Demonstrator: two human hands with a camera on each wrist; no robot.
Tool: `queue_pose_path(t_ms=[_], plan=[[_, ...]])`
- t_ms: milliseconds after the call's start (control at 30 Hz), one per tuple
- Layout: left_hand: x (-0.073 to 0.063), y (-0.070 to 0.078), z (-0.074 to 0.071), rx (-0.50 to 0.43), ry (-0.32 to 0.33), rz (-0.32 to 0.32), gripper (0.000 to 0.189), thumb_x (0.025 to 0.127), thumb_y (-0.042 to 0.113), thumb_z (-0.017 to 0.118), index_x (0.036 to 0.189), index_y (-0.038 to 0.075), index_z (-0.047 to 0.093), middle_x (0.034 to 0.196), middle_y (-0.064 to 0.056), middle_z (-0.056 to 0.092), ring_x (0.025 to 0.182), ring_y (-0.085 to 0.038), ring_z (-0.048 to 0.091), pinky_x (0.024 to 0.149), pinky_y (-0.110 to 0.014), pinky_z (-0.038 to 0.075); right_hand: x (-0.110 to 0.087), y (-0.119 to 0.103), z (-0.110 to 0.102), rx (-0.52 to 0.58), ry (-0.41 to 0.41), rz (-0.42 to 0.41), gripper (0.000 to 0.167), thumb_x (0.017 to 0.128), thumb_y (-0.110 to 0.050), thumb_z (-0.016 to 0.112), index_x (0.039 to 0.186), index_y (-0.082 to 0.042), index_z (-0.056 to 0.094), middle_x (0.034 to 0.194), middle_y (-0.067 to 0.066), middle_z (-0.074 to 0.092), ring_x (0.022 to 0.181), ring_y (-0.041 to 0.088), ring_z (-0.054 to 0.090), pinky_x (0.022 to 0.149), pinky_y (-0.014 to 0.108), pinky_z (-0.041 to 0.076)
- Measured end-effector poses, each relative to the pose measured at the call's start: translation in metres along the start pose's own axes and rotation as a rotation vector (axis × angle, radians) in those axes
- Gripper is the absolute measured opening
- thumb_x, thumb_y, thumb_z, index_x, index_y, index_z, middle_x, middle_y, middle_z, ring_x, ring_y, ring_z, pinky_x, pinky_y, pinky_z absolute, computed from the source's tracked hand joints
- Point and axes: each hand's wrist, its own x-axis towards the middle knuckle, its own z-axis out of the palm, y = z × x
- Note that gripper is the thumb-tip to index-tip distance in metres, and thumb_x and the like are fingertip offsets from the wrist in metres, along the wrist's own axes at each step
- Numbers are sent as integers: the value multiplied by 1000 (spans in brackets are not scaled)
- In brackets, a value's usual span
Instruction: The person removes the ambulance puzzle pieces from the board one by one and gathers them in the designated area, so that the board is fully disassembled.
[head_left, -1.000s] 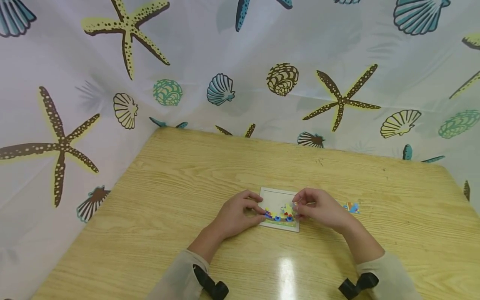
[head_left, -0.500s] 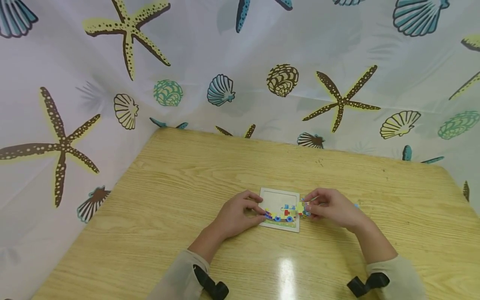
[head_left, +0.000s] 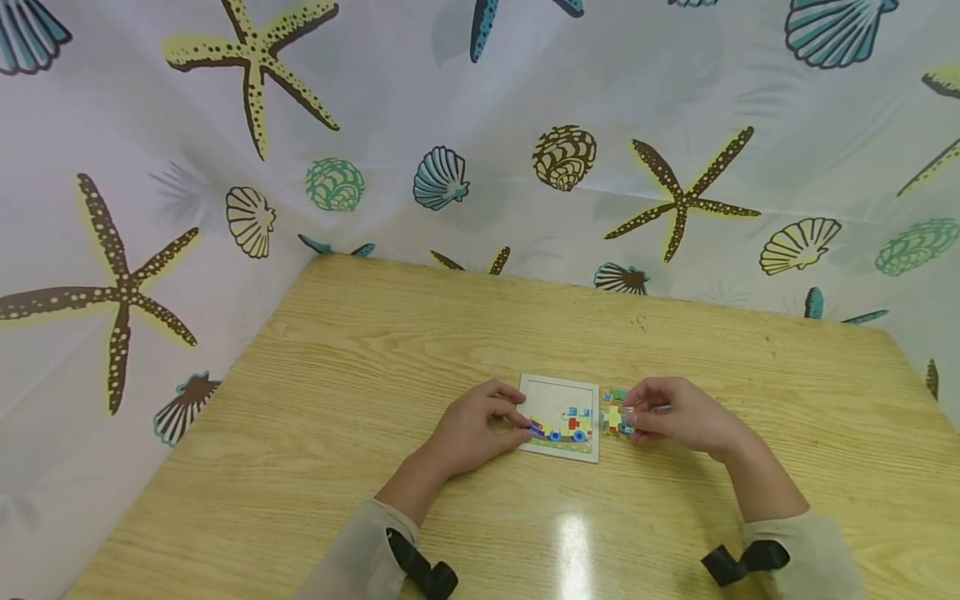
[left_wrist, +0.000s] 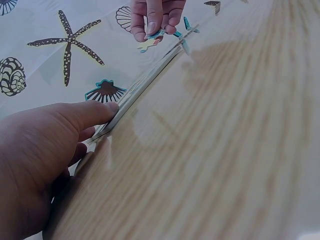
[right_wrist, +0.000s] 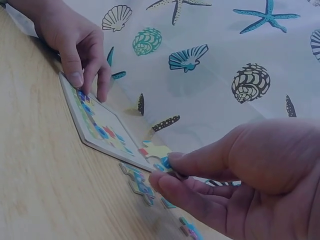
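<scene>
A small jigsaw puzzle board (head_left: 557, 387) with a pale frame lies flat on the table, its lower part filled with a colourful wheeled picture. My left hand (head_left: 472, 429) rests at the board's left side, thumb and fingertips touching it. In the left wrist view, the thumb (left_wrist: 95, 113) lies along the frame's edge. Just right of the board, my right hand (head_left: 678, 415) pinches a yellow and blue puzzle piece (right_wrist: 156, 150) between thumb and fingers. The right wrist view shows this piece above loose puzzle pieces (right_wrist: 136, 181) beside the frame.
Another loose puzzle piece (right_wrist: 190, 229) lies farther along the wooden table (head_left: 405, 333), below the right hand in the right wrist view. A white curtain (head_left: 495, 100) printed with shells and starfish hangs behind and to the left of the table.
My right hand has moved right, off the board, carrying the yellow and blue puzzle piece to beside the frame. The left hand has stayed at the board's left side.
</scene>
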Motion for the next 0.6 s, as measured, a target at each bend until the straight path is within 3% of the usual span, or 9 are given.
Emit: queue_pose_path(t_ms=[233, 600], plan=[[1, 0, 1, 3, 2, -5, 5, 85, 27, 81, 88, 22, 80, 121, 3, 64, 120, -22, 60, 102, -45, 48, -5, -3, -6, -28, -19, 13, 21, 98, -8, 63, 110, 9, 57, 95, 15, 63, 83, 22, 69, 75, 34, 61], [1, 0, 1, 8, 1, -9, 6, 85, 26, 81, 88, 22, 80, 121, 3, 64, 119, -22, 60, 102, -44, 48, -11, 3, -16, -95, -30, 99, 17, 98, -6, 62, 108, 8, 58, 92, 12, 62, 77, 19, 67, 71, 33, 60]])
